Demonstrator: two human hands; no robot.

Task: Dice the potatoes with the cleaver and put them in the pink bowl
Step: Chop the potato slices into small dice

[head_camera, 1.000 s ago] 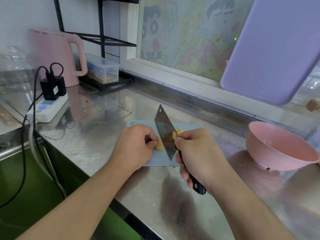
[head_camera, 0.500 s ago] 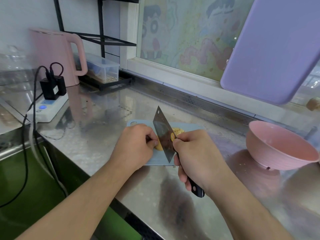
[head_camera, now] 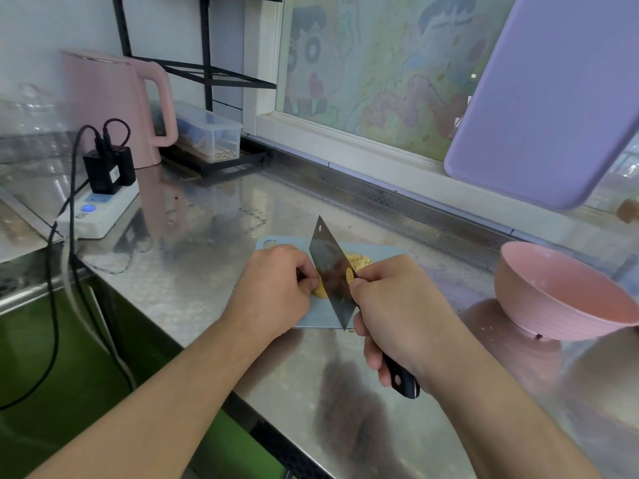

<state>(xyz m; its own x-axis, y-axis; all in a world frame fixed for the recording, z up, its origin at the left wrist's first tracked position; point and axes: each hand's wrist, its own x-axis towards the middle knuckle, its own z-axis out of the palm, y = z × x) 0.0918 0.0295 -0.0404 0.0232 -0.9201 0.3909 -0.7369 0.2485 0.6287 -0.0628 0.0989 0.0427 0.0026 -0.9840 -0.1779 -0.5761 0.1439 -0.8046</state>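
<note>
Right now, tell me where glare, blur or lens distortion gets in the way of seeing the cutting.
Head view: the steel counter mirrors the pink kettle and pink bowl, with hazy glare; the wide lens bends the window sill; the purple board is soft; the cleaver blade and both hands hide most of the potato.

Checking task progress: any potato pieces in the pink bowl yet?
No, the pink bowl shows only its bare pink inside, and the potato is on the cutting board.

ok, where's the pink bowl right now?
Head view, right side: the pink bowl sits on the steel counter, right of the cutting board, apart from it.
</note>
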